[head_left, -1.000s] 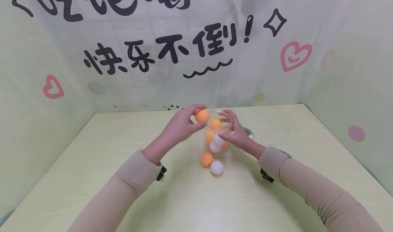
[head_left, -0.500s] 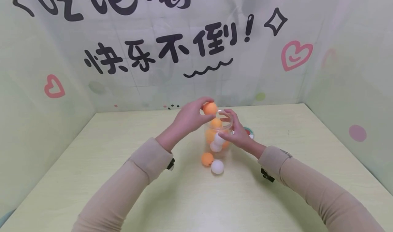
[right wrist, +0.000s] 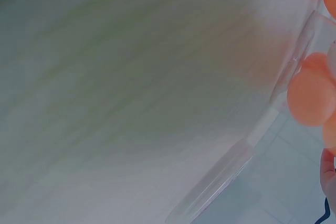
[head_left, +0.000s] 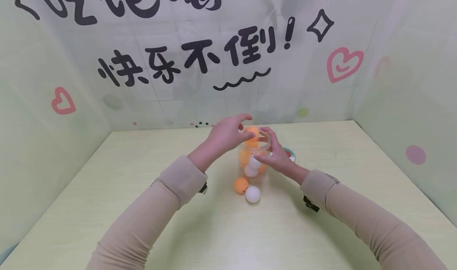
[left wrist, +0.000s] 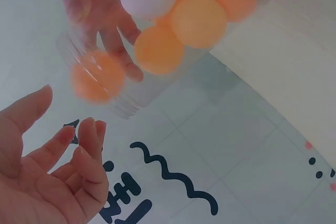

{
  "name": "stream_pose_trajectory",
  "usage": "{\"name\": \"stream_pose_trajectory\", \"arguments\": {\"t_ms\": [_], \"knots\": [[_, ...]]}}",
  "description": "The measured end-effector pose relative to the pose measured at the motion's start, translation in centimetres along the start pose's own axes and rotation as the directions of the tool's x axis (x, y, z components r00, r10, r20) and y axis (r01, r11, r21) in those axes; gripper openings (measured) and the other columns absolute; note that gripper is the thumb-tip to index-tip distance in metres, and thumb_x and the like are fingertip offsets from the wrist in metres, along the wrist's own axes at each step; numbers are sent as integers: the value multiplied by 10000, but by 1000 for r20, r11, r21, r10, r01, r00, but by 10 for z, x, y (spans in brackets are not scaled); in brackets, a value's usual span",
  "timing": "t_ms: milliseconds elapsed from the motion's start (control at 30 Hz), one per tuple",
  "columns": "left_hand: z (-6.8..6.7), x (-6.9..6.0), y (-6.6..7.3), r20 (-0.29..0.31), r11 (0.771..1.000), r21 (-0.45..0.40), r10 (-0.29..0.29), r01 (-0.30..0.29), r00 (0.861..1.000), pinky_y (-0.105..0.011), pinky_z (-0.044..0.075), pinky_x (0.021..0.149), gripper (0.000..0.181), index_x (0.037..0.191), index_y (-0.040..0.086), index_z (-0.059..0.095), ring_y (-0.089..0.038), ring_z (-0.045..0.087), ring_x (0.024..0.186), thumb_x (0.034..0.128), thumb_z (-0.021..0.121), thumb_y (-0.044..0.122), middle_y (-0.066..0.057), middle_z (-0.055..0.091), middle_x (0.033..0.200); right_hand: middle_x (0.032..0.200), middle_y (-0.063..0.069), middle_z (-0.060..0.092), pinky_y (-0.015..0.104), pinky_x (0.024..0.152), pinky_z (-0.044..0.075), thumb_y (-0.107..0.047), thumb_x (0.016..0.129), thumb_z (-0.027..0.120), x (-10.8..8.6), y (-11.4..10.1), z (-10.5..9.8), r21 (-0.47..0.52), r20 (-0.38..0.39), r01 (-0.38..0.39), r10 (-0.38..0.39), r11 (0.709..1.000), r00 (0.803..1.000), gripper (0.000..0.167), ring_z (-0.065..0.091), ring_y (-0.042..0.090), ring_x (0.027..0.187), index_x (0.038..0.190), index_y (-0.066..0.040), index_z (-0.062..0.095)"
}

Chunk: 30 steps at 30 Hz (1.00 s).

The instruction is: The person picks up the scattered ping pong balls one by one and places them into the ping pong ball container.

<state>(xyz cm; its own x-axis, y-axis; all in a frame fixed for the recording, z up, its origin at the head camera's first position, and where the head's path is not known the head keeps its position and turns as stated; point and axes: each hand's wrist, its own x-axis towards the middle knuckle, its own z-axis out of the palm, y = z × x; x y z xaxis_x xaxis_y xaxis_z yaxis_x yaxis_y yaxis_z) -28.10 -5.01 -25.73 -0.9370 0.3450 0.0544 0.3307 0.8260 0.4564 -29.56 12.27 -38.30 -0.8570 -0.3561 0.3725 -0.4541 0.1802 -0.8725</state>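
Observation:
A clear jar stands upright on the table, with several orange and white ping-pong balls inside. My right hand grips its right side near the mouth, thumb in front, fingers behind. At the jar's mouth is one orange ping-pong ball, blurred and apart from the fingertips in the left wrist view. My left hand is beside the rim on the left, thumb and fingers spread apart with nothing held. The right wrist view catches only some orange balls at its right edge.
In front of the jar, a loose orange ping-pong ball and a white one lie close together. A round teal-and-red object sits partly hidden behind my right hand. Printed fabric walls border the table at the back and sides.
My left hand moved right to the jar's mouth and let go of the orange ping-pong ball, which is now lower, within the rim. My right hand has kept its grip on the jar.

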Motion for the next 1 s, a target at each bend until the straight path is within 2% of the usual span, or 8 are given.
{"name": "stream_pose_trajectory", "arguments": {"t_ms": [300, 533, 767, 1000], "knots": [[-1, -2, -2, 14, 1000, -10, -14, 14, 1000, -316, 510, 696, 479, 1312, 219, 472, -191, 578, 896, 869, 612, 337, -58, 600, 1130, 1451, 149, 269, 610, 992, 279, -3, 826, 602, 1, 2, 0, 25, 5, 20, -20, 999, 1000, 722, 312, 368, 1277, 1386, -77, 154], [1, -13, -5, -1, 999, 40, -1, 1, 1000, -342, 509, 716, 431, 1256, 179, 519, -185, 578, 869, 862, 631, 313, -64, 616, 1092, 1455, 123, 279, 572, 982, 337, 4, 829, 600, 1, 4, 1, 14, 8, 33, -33, 999, 999, 719, 311, 346, 1287, 1389, -94, 161], [13, -29, -15, 60, 996, 87, -30, 25, 998, -276, 482, 638, 379, 1217, 157, 553, -179, 575, 816, 864, 633, 272, -52, 623, 1025, 1451, 131, 280, 560, 1006, 318, 4, 814, 612, 2, 3, 0, 42, 2, 27, -27, 999, 1000, 717, 321, 350, 1277, 1373, -86, 172], [28, -42, -28, 28, 1000, 14, -16, 16, 999, -248, 454, 565, 346, 1177, 172, 536, -158, 548, 682, 858, 645, 246, -36, 625, 964, 1450, 130, 283, 558, 1005, 322, 3, 815, 613, 3, 3, 0, 44, 5, 27, -27, 999, 1000, 712, 325, 354, 1277, 1368, -91, 176]]}}
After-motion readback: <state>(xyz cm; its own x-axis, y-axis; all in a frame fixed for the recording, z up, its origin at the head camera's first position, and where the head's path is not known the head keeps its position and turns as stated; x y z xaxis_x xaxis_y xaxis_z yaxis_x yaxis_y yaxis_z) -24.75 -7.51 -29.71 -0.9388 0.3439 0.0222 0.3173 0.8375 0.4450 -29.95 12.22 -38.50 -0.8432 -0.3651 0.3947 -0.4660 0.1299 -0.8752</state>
